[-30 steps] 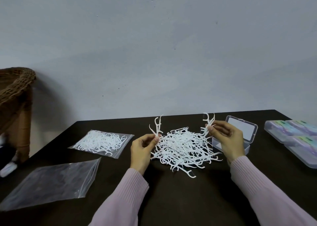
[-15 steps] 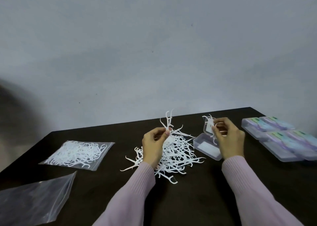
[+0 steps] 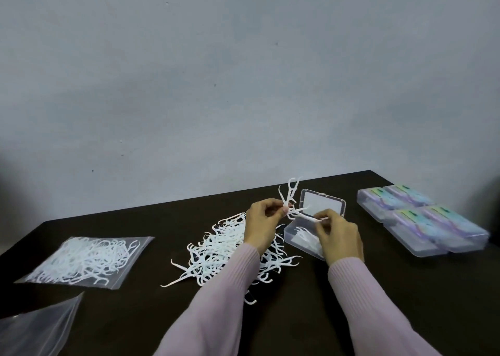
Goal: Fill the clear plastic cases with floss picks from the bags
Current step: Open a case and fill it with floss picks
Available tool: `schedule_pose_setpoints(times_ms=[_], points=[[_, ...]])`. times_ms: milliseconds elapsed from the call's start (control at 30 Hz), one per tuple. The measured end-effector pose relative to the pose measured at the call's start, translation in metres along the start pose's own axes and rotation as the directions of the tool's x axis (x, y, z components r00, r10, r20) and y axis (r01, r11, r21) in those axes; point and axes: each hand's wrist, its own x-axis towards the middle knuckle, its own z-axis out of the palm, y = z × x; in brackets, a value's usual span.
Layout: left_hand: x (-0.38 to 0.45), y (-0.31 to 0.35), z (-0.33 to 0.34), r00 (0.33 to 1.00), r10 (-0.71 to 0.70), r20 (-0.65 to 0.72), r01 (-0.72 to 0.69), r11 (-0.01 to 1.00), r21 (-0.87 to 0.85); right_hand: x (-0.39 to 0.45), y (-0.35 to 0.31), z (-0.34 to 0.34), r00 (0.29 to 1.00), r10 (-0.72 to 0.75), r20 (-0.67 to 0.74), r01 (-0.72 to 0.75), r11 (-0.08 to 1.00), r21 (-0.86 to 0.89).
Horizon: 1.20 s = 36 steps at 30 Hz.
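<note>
Both hands pinch floss picks: left hand (image 3: 262, 221) a bunch, right hand (image 3: 336, 235) one; lay it flat in the open case (image 3: 299, 240).

Plain indoor packing station: a dark table (image 3: 351, 315) against a bare grey wall (image 3: 243, 85), bearing bagged floss picks (image 3: 81, 258) and stacked filled cases (image 3: 422, 217).

You work in a dim, soft and even light, so the grey wall (image 3: 243, 71) looks flat and the dark table (image 3: 405, 301) shows almost no hard shadows or glare. The picture is a little blurred everywhere, most at the stacked cases (image 3: 422, 220) on your right. The wide lens bends the table edge, and both side edges turn dark.
</note>
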Motion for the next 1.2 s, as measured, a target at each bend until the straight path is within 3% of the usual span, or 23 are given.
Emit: schedule_pose_setpoints(times_ms=[133, 333, 467, 600, 767, 900, 1200], points=[[0.005, 0.0, 0.013, 0.995, 0.02, 0.095, -0.035, 0.986, 0.163, 0.004, 0.001, -0.005, 0.993, 0.061, -0.099, -0.043, 0.983, 0.178], [0.006, -0.003, 0.023, 0.968, 0.11, 0.226, -0.207, 0.86, 0.467, 0.005, 0.005, -0.003, 0.995, 0.096, 0.04, -0.098, 0.992, 0.074], [0.006, -0.001, 0.024, 0.944, 0.15, 0.296, -0.299, 0.768, 0.566, 0.003, 0.002, -0.005, 0.998, 0.059, -0.015, -0.058, 0.997, 0.041], [0.008, -0.004, 0.022, 0.936, 0.149, 0.319, -0.304, 0.798, 0.521, 0.001, 0.0, -0.008, 0.998, -0.031, -0.06, 0.026, 0.997, -0.078], [0.008, -0.007, 0.016, 0.945, 0.14, 0.296, -0.255, 0.882, 0.397, -0.001, 0.0, -0.008, 0.993, -0.076, 0.094, 0.103, 0.937, -0.334], [0.005, -0.011, 0.012, 0.952, 0.132, 0.276, -0.232, 0.9, 0.37, -0.001, -0.001, -0.008, 0.989, -0.095, 0.113, 0.138, 0.86, -0.491], [0.001, -0.015, 0.009, 0.964, 0.112, 0.243, -0.19, 0.926, 0.326, -0.002, -0.001, -0.005, 0.985, -0.084, 0.149, 0.151, 0.835, -0.53]])
